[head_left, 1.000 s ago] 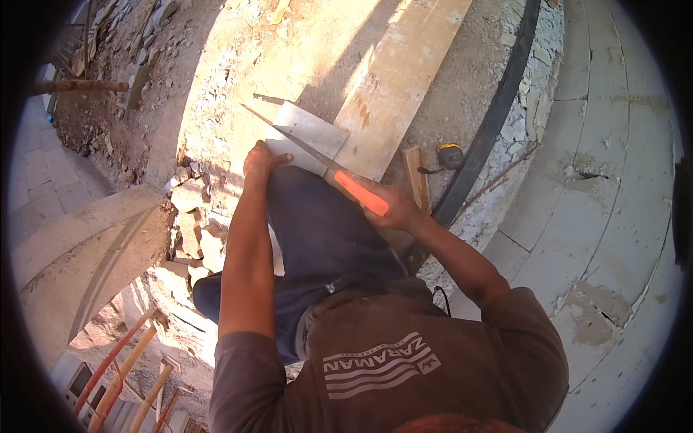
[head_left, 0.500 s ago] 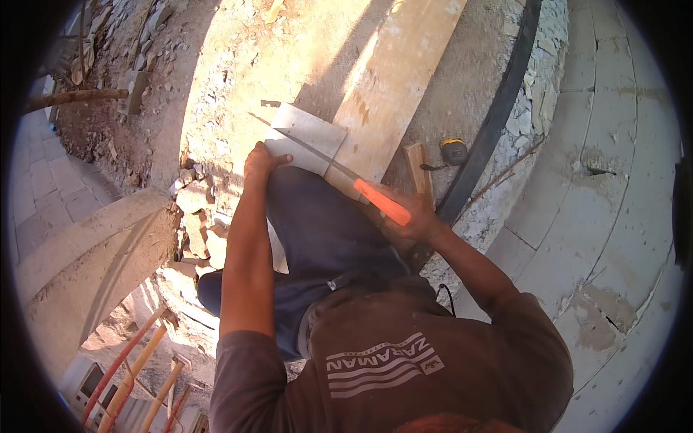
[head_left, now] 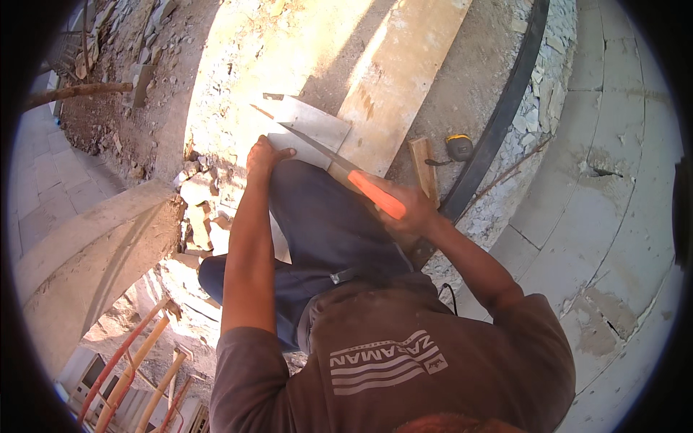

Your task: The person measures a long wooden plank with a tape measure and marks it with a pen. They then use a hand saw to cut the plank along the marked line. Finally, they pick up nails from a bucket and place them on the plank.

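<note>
A pale, light-coloured block (head_left: 317,117) lies beyond my bent knee, partly beside a plank. My left hand (head_left: 267,154) grips its near left corner, with the thumb on top and the fingers at the edge. In my right hand (head_left: 413,208) is a handsaw (head_left: 377,193) with an orange handle. Its long blade runs across the top of the block toward the far left, and the tip sticks out past the block. How deep the blade sits in the block I cannot tell. My leg hides the block's near side.
A wide wooden plank (head_left: 404,68) stretches away from the block. Right of it lie a short wood piece (head_left: 424,172), a yellow and black tape measure (head_left: 458,147) and a long dark bar (head_left: 498,123). Rubble (head_left: 198,189) lies at left; a pale block wall (head_left: 606,166) stands at right.
The saw and my right hand have slid slightly forward and left along the line of the blade. My left hand stays on the block. The whole view has shifted a little.
</note>
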`<act>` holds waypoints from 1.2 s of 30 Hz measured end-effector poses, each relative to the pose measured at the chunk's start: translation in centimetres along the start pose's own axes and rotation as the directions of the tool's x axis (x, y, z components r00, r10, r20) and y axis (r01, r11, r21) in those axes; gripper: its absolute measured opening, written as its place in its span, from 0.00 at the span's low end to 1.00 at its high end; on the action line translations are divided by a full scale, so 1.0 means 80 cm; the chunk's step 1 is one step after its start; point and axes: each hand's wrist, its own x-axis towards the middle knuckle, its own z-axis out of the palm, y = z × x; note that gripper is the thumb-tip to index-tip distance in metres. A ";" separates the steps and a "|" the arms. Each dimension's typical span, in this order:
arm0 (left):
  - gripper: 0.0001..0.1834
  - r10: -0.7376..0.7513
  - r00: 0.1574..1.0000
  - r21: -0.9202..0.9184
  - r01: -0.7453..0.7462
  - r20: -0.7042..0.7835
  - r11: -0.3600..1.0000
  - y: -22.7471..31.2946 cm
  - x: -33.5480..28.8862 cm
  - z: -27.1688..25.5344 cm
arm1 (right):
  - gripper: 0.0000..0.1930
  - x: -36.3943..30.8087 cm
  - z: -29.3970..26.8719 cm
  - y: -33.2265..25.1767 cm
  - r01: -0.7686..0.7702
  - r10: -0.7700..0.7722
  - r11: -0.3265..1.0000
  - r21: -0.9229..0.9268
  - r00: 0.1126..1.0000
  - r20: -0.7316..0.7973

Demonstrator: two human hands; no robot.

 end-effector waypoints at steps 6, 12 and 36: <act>0.51 -0.018 0.999 -0.003 0.018 0.035 1.000 -0.001 -0.004 0.000 | 0.35 -0.008 0.022 0.018 -0.119 0.120 0.993 -0.024 0.990 0.068; 0.50 0.013 1.000 -0.035 -0.013 0.011 0.999 -0.004 0.007 0.009 | 0.35 -0.129 -0.090 -0.063 -0.226 0.289 0.940 -0.255 0.925 0.246; 0.46 -0.057 0.998 -0.108 0.056 -0.006 0.993 0.008 -0.003 -0.007 | 0.34 0.061 0.046 0.041 -0.035 0.032 0.998 0.045 0.998 0.062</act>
